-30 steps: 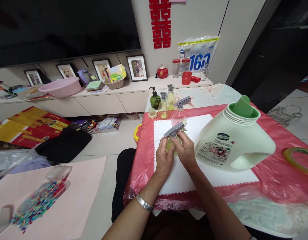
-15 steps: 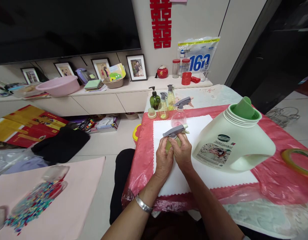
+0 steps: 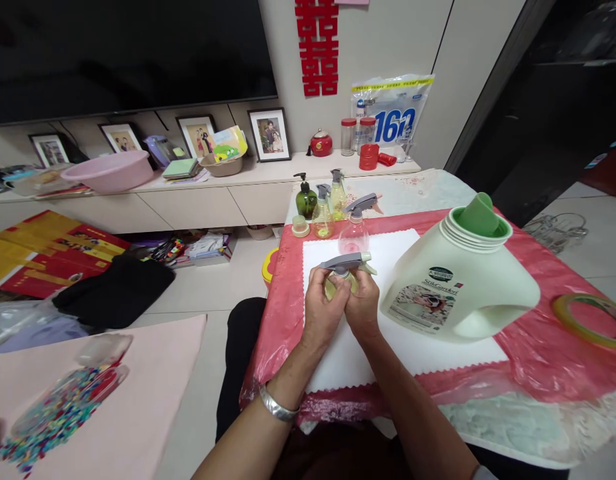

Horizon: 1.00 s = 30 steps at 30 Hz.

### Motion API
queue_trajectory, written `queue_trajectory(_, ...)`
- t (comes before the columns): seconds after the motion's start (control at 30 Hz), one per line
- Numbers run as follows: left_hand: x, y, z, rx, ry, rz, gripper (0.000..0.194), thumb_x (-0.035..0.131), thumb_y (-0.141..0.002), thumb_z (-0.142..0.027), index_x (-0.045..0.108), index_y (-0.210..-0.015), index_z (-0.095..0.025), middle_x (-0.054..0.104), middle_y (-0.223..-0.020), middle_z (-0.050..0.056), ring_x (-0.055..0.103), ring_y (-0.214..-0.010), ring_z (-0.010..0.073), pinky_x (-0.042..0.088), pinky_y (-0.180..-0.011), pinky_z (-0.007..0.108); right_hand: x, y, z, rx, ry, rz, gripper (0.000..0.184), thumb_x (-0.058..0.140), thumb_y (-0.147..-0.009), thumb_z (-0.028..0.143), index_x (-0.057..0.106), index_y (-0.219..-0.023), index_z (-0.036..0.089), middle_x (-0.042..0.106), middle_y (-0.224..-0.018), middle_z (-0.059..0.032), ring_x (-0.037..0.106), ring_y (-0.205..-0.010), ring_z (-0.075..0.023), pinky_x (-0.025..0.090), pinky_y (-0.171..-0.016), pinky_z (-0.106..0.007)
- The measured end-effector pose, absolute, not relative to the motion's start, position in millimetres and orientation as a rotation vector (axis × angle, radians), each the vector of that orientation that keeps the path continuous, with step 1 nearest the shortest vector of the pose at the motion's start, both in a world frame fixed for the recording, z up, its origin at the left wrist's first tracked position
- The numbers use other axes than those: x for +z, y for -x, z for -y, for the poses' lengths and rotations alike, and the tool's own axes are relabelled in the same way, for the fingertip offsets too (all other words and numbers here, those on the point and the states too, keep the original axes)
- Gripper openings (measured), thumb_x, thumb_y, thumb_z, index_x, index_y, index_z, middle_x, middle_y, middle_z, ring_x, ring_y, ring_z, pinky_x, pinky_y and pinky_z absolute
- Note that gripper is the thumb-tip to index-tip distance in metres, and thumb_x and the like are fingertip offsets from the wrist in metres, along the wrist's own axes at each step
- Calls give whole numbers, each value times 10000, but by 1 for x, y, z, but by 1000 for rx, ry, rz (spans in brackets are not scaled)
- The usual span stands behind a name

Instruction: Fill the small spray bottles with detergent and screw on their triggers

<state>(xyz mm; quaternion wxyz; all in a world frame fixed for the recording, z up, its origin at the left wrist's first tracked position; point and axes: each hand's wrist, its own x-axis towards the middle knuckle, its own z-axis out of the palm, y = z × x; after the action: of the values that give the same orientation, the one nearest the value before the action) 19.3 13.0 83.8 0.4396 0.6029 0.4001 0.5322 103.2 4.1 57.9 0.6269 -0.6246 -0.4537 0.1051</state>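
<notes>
Both my left hand (image 3: 322, 303) and my right hand (image 3: 363, 303) are wrapped round a small yellowish spray bottle (image 3: 342, 288) with a grey trigger head, its nozzle pointing right. My thumbs meet on the near side and cover part of its body. The bottle is above a white mat (image 3: 333, 370). Just beyond it stands a clear pinkish spray bottle (image 3: 354, 239) with a grey head. Right of my hands is a large pale green detergent jug (image 3: 463, 287), with a green cup (image 3: 481, 217) tilted in its mouth.
Behind stand two yellowish spray bottles (image 3: 323, 217) (image 3: 338, 193), a dark green pump bottle (image 3: 306, 200) and a small clear cap (image 3: 301, 227). A tape roll (image 3: 563, 313) lies at the right on red plastic sheeting (image 3: 275, 320). Colourful small pieces (image 3: 53, 413) cover part of a pink surface at lower left.
The held spray bottle's head has turned slightly, its nozzle end now lower. My thumbs have shifted on the bottle. The whole view has moved a little.
</notes>
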Motion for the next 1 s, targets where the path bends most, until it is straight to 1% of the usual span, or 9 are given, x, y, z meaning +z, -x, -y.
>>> queue_trajectory(0.1,88,-31,-15,1312,-1399,-1096,330,724,-756,-224,601,-1061,-197,667,-1019,54,638,-955,196,507,-871,333,55,-103,-5,233,1449,1038,322,598,-837,505,596,-857,184,683,-886,-74,617,-789,-205,473,-723,-321)
queue_trajectory(0.23,93,-36,-16,1326,-1356,-1186,312,744,-722,-219,608,-1002,-196,679,-936,34,640,-854,179,513,-797,316,53,-101,-4,243,1457,1018,290,617,-814,477,573,-839,192,661,-820,-51,594,-738,-194,461,-686,-305)
queue_trajectory(0.4,96,-31,-17,1333,-1334,-1151,289,772,-698,-241,607,-930,-190,698,-853,13,655,-776,165,520,-743,300,50,-99,-4,314,1411,990,250,568,-831,410,604,-933,184,675,-894,-63,623,-812,-205,492,-752,-330)
queue_trajectory(0.5,91,-27,-20,1336,-1338,-1094,260,780,-694,-241,623,-894,-187,705,-874,22,671,-842,176,523,-800,312,47,-100,-1,361,1375,970,268,540,-830,396,621,-972,184,683,-990,-85,630,-920,-226,502,-855,-375)
queue_trajectory(0.6,84,-24,-25,1342,-1350,-1051,247,787,-695,-263,639,-879,-188,699,-904,30,664,-896,185,516,-850,328,46,-103,4,438,1309,977,300,575,-833,425,647,-991,181,676,-1078,-89,622,-1027,-238,491,-951,-394)
queue_trajectory(0.7,77,-22,-28,1356,-1382,-1013,239,781,-708,-272,662,-899,-191,692,-936,34,659,-925,191,516,-879,342,45,-109,8,566,1223,994,346,557,-895,451,661,-1069,170,667,-1115,-81,638,-1016,-217,528,-909,-356)
queue_trajectory(0.8,72,-20,-29,1363,-1463,-965,232,750,-757,-261,691,-974,-201,694,-1011,52,659,-997,210,511,-947,375,41,-115,8,655,1158,966,378,519,-943,454,639,-1150,162,670,-1094,-73,647,-980,-198,546,-871,-336)
queue_trajectory(0.93,67,-19,-29,1379,-1557,-952,233,715,-813,-266,700,-1040,-214,691,-1069,66,655,-1046,231,505,-981,401,39,-120,2,687,1100,921,344,633,-883,450,648,-1075,165,665,-1086,-66,629,-1040,-208,526,-936,-348)
queue_trajectory(1.0,67,-19,-29,1372,-1580,-954,237,701,-830,-271,698,-1061,-215,691,-1088,71,653,-1058,236,503,-983,404,40,-122,-2,705,1065,918,344,670,-851,458,635,-1029,166,667,-1050,-65,636,-1011,-207,531,-927,-354)
